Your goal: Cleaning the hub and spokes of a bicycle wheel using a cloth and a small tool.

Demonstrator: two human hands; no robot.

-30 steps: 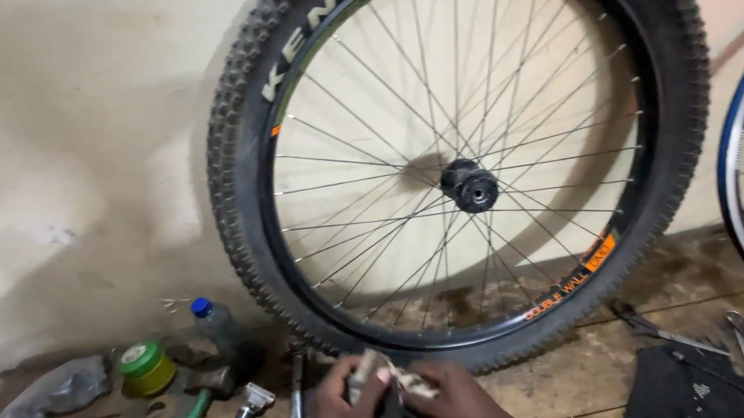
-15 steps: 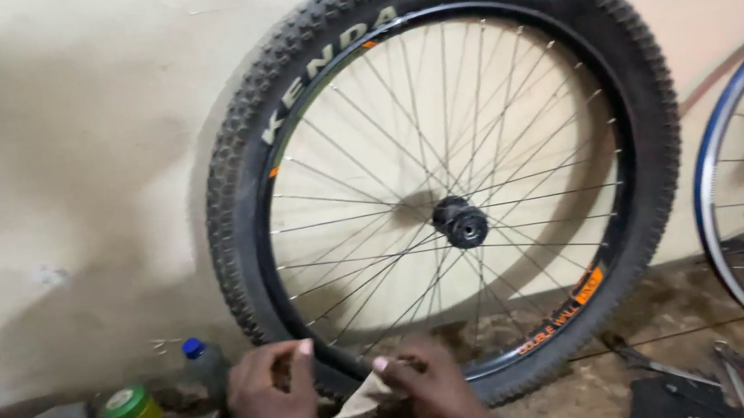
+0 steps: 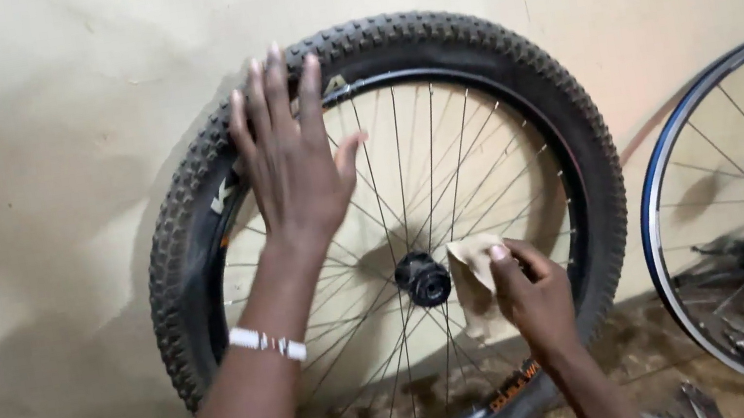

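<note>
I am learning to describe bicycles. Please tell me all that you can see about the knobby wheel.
The wheel stands upright, leaning on the pale wall. It has a black knobby tyre, a dark rim, thin metal spokes and a black hub. The left hand lies spread over its upper left. The right hand holds a tan cloth beside the hub.

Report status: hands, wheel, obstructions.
Left hand open, reaching the knobby tyre. Right hand pinching a tan cloth beside the hub. Nothing blocking.
</note>
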